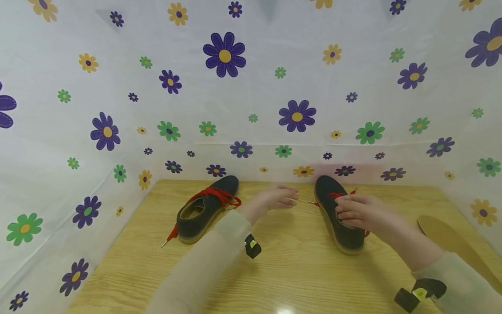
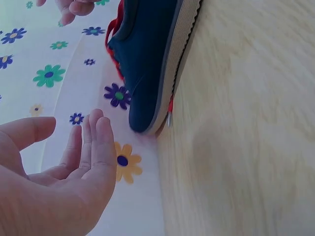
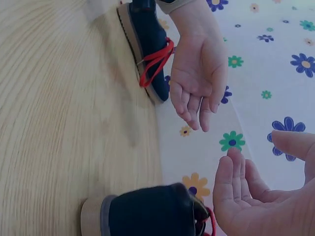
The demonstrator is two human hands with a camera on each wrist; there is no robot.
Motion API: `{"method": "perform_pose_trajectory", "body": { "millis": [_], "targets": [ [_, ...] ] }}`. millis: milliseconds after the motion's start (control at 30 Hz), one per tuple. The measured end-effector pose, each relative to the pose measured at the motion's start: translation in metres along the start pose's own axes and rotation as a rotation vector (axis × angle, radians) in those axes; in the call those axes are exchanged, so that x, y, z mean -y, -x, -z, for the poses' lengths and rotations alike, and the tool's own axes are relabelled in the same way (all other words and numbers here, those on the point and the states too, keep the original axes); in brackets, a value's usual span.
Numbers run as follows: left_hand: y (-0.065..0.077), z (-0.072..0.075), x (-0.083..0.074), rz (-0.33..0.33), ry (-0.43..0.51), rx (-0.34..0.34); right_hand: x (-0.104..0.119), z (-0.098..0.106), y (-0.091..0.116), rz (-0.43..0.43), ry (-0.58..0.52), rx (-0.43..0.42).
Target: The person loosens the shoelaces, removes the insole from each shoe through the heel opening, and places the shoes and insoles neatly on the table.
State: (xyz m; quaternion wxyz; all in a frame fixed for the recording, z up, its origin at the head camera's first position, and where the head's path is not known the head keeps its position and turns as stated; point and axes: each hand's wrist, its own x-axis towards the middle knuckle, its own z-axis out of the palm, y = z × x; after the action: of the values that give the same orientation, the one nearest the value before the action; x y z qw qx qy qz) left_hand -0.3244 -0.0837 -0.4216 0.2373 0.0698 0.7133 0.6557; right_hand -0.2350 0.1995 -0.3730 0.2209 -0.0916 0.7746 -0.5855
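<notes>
Nearest, the left sleeve (image 1: 196, 270) is stretched over the worktop (image 1: 298, 270), on which the left shoe (image 1: 211, 210) and the right shoe (image 1: 330, 205) are set well apart. Nothing is gripped: with fingers loosely extended, the left hand (image 1: 270, 199) is held between the 2 shoes, the right hand (image 1: 368, 213) over the right shoe. Trailing red laces (image 1: 215, 191) could be snagged by a finger, and a shoe tipped or dragged.

You have one left grip (image 1: 270, 200) and one right grip (image 1: 368, 214); two shoes (image 1: 209, 210) (image 1: 348, 236), one left of your left grip, one below your right; two laces (image 1: 221, 195) (image 1: 335, 195), two cameras (image 1: 252, 247) (image 1: 405, 300), two sleeves (image 1: 208, 266) (image 1: 466, 279); one flat brown piece (image 1: 441, 232) right of your right grip; one counter (image 1: 274, 279) beneath both.
</notes>
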Motion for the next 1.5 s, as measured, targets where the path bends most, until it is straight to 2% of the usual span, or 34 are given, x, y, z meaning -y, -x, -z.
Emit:
{"method": "perform_pose_trajectory", "body": {
  "millis": [33, 67, 200, 567, 833, 1067, 1367, 1500],
  "targets": [
    [0.003, 0.002, -0.002, 0.003, -0.004, -0.012, 0.002, -0.002, -0.001, 0.003, -0.002, 0.002],
    [0.014, 0.001, -0.011, 0.025, -0.025, -0.038, 0.004, -0.004, -0.002, 0.010, -0.003, 0.008],
    [0.025, 0.009, -0.018, 0.038, -0.043, -0.049, 0.013, -0.013, -0.006, 0.025, -0.003, 0.030],
    [0.043, 0.038, -0.019, 0.042, -0.085, -0.016, 0.023, -0.037, -0.017, 0.016, -0.083, 0.029],
    [0.056, 0.064, -0.021, 0.031, -0.120, -0.065, 0.026, -0.055, -0.028, 0.014, -0.087, 0.029],
    [0.065, 0.083, -0.025, 0.050, -0.130, -0.086, 0.028, -0.072, -0.039, 0.002, -0.081, 0.054],
    [0.081, 0.108, -0.021, 0.015, -0.156, -0.090, 0.033, -0.090, -0.055, 0.000, -0.104, 0.092],
    [0.089, 0.121, -0.021, -0.008, -0.139, -0.085, 0.034, -0.098, -0.063, 0.003, -0.118, 0.099]
  ]
}}
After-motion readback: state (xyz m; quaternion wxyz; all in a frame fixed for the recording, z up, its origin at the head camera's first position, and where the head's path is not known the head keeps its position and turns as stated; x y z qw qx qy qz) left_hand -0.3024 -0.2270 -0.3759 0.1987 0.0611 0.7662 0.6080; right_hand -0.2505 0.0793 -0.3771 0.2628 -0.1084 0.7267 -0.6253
